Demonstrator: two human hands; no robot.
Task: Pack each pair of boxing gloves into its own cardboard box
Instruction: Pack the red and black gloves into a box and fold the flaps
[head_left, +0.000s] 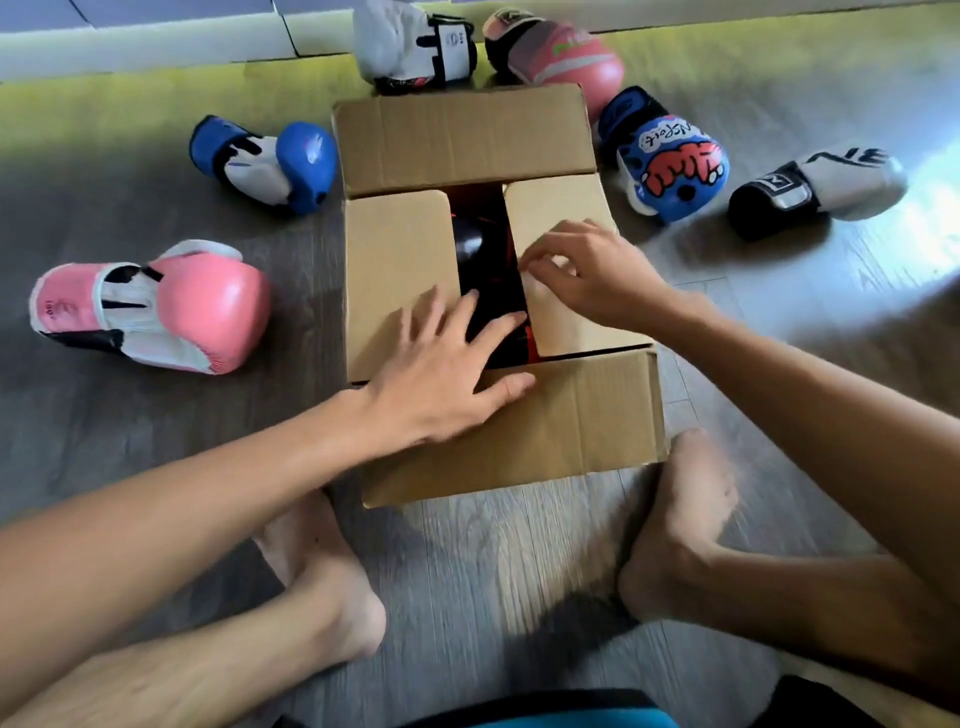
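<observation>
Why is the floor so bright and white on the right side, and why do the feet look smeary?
Head view: light glares off the floor at the right, near the white and black glove; head view again: the feet and the boards around them are smeared by motion blur.

Left foot (322, 571) lay nearer than the left hand (441, 374); right foot (680, 519) nearer than the right hand (587, 275); panels (156, 36) far beyond.
</observation>
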